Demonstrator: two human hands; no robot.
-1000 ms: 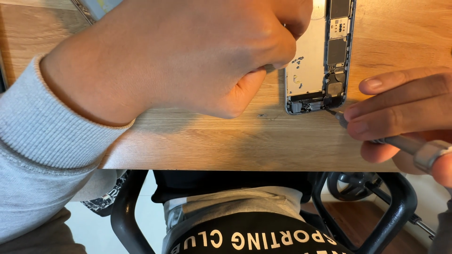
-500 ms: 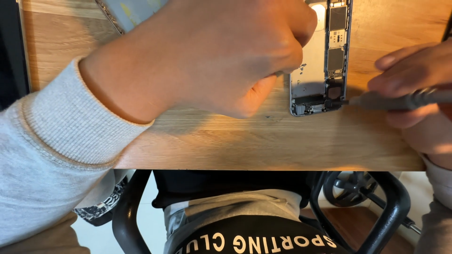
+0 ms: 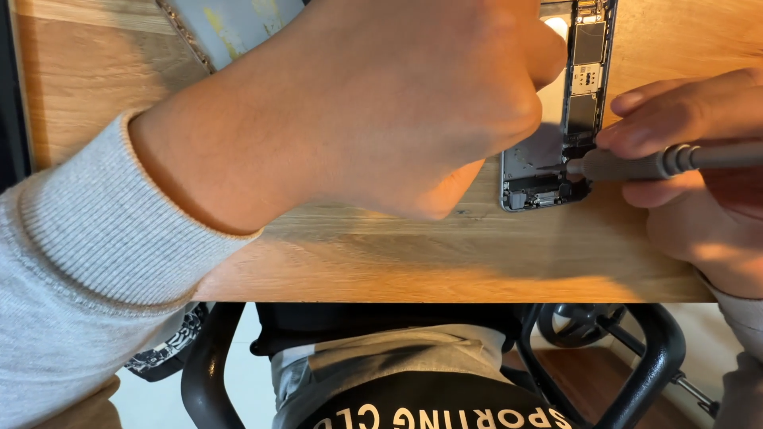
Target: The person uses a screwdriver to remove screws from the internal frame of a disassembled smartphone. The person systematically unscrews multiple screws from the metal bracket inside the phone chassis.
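Observation:
An opened smartphone lies on the wooden table, its circuit boards and metal frame showing. My left hand is curled into a fist over the phone's left side, pressing on it and hiding most of it. My right hand grips a grey screwdriver lying almost level, tip pointing left and touching the lower part of the phone's inside near the bottom board.
A light sheet with yellow marks lies at the table's far edge behind my left wrist. Below the table edge are black chair arms, my lap and the floor.
The screwdriver tip moved from the phone's bottom corner up onto its inner lower part. My right hand shifted up and closer, and my left fist stayed on the phone.

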